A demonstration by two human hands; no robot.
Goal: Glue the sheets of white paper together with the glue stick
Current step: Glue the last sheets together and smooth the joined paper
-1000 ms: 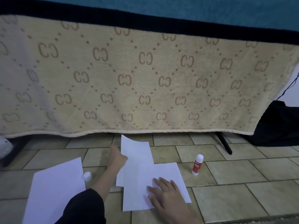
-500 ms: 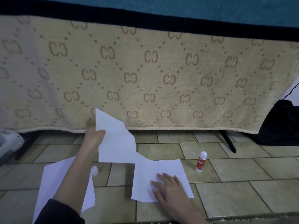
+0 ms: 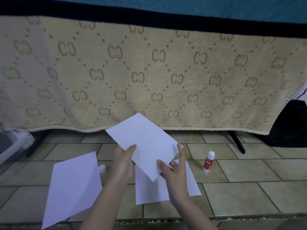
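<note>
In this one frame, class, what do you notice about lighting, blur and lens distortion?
Head view: dim, bluish light, no glare; wide-angle bends the blanket edge; hands, left and right, and held sheet slightly soft; glue stick label unreadable.

Beige blanket (image 3: pixel 149 77) with a repeating brown monogram and dotted diamond pattern hangs in front of me, dark band (image 3: pixel 149 19) along its top, teal surface (image 3: pixel 216 7) above that. Its hem ends just above the floor (image 3: pixel 249 193), which is beige tile with dark grout. A thin black leg (image 3: pixel 236 141) slants out from under the hem at right. Black bag (image 3: pixel 292 127), maybe cloth, sits at far right. White plastic appliance (image 3: pixel 15 143), partly cut off, at far left on my floor.
</note>
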